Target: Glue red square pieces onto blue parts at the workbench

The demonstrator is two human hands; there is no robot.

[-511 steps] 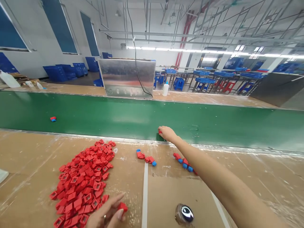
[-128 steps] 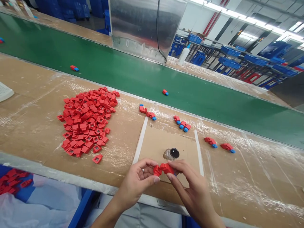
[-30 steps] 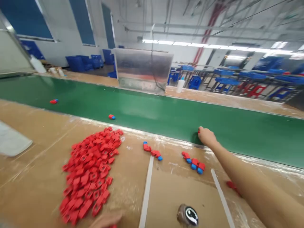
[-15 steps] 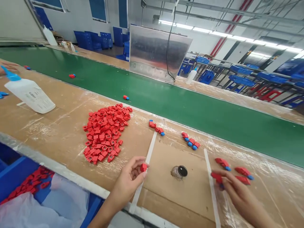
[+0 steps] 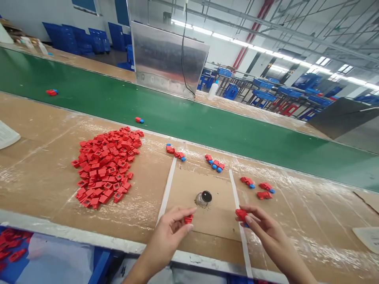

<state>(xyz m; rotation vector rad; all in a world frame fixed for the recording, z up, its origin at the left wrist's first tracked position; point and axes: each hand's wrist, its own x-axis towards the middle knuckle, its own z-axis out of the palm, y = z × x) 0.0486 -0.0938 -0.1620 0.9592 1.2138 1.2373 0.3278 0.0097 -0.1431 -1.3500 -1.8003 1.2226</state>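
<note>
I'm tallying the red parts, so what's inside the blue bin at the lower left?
The blue bin shows red pieces at the left and pale, cloudy sheeting beside them. Whatever lies under the sheeting or deeper among the pieces is covered and cannot be seen.

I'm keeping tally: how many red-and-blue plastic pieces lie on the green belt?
2: one red-and-blue plastic piece beyond the heap of red plastic blocks, another piece farther left. More may lie out of frame.

Red plastic pieces (image 5: 102, 172) matt; metal panel (image 5: 166, 57) glossy.
</note>
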